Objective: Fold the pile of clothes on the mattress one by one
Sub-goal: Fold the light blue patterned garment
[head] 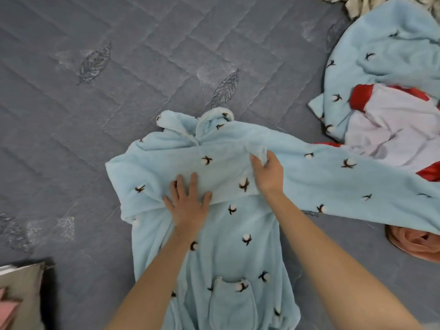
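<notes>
A light blue fleece pyjama top (221, 236) with small dark-and-white flower marks lies flat on the grey quilted mattress (71, 115), collar away from me and pocket near me. One sleeve is folded across the chest. My left hand (188, 201) presses flat on that folded sleeve with fingers spread. My right hand (266, 170) pinches a bit of the fleece at the sleeve's end. The other sleeve (345, 184) stretches out to the right.
At the right lies the pile: a matching light blue fleece piece (385, 51), a white and red garment (392, 125) on it, a salmon-pink cloth (419, 244) below, and beige fabric (357, 3) at the top edge. A beige and pink object (19, 296) sits at the lower left.
</notes>
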Available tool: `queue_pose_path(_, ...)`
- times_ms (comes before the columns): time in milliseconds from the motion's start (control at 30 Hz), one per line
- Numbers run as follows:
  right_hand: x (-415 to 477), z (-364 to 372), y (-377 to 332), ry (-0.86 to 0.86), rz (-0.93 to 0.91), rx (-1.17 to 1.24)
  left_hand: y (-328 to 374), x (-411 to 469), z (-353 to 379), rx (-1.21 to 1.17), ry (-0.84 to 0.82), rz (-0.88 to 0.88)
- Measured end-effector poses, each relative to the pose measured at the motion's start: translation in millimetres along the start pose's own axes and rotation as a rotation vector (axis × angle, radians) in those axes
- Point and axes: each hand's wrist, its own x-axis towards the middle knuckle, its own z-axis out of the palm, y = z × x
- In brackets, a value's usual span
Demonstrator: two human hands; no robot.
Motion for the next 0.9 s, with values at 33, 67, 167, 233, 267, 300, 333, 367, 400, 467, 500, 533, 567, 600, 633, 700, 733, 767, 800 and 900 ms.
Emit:
queue_pose_path(33, 2.2, 0.6, 4.4, -0.003, 0.002, -0.007, -4.1, 0.5, 0.7, 0.012, -0.019, 0.008)
queue_pose_path(67, 4.6, 1.2, 8.3, -0.012, 0.012, -0.015, -6.3, 1.7, 0.8, 0.021, -0.038, 0.014)
queue_pose_path(167, 9.4, 0.2, 18.1, -0.083, 0.001, -0.071, -2.7, 6.9, 2.3, 0.079, -0.061, 0.051)
queue_pose_path(233, 9.4, -5.8, 23.3, -0.075, -0.031, -0.155, 8.5, 7.3, 5.6, 0.14, -0.028, 0.142)
queue_pose_path(267, 8.1, -11.3, 25.5, -0.049, -0.045, -0.186, 16.3, 7.5, 6.5, 0.147, -0.016, 0.195)
queue_pose_path(300, 6.7, -18.9, 27.8, -0.023, -0.058, -0.203, 25.6, 7.6, 7.2, 0.139, -0.016, 0.238)
queue_pose_path(333, 5.9, -28.3, 30.9, -0.003, -0.072, -0.222, 36.4, 8.0, 7.8, 0.133, -0.021, 0.276)
queue_pose_path(367, 5.4, -39.6, 34.7, 0.012, -0.084, -0.254, 48.3, 8.2, 8.8, 0.139, -0.023, 0.316)
queue_pose_path(400, 5.4, -52.2, 38.6, 0.027, -0.097, -0.304, 60.9, 7.7, 10.0, 0.156, -0.016, 0.36)
queue_pose_path(467, 5.0, -82.2, 47.5, 0.066, -0.135, -0.411, 88.9, 5.2, 13.9, 0.19, 0.004, 0.457)
queue_pose_path(500, 5.0, -98.3, 51.9, 0.092, -0.155, -0.448, 103.5, 3.7, 16.2, 0.204, 0.012, 0.501)
queue_pose_path(533, 5.6, -114.7, 55.9, 0.118, -0.17, -0.47, 118.5, 2.4, 18.8, 0.215, 0.018, 0.539)
queue_pose_path(567, 6.2, -131.4, 60.1, 0.143, -0.177, -0.485, 133.5, 0.7, 21.7, 0.224, 0.022, 0.57)
queue_pose_path(600, 6.9, -147.9, 64.7, 0.167, -0.181, -0.5, 148.3, -1.5, 25.0, 0.237, 0.026, 0.598)
queue_pose_path(633, 8.4, -164.2, 69.3, 0.189, -0.187, -0.515, 163.3, -4.1, 28.9, 0.253, 0.027, 0.622)
queue_pose_path(700, 10.7, -193.1, 78.0, 0.212, -0.196, -0.542, 190.4, -10.1, 36.4, 0.274, 0.016, 0.659)
queue_pose_path(733, 12.5, -205.6, 82.2, 0.215, -0.198, -0.564, 203.2, -12.8, 40.2, 0.278, 0.007, 0.679)
queue_pose_path(767, 14.7, -216.7, 86.3, 0.216, -0.193, -0.598, 214.5, -15.0, 44.0, 0.284, -0.002, 0.703)
queue_pose_path(800, 17.3, -227.2, 90.6, 0.218, -0.181, -0.638, 225.2, -16.9, 48.0, 0.294, -0.014, 0.731)
queue_pose_path(900, 26.6, -256.3, 104.9, 0.241, -0.098, -0.699, 250.3, -21.7, 60.2, 0.336, -0.04, 0.813)
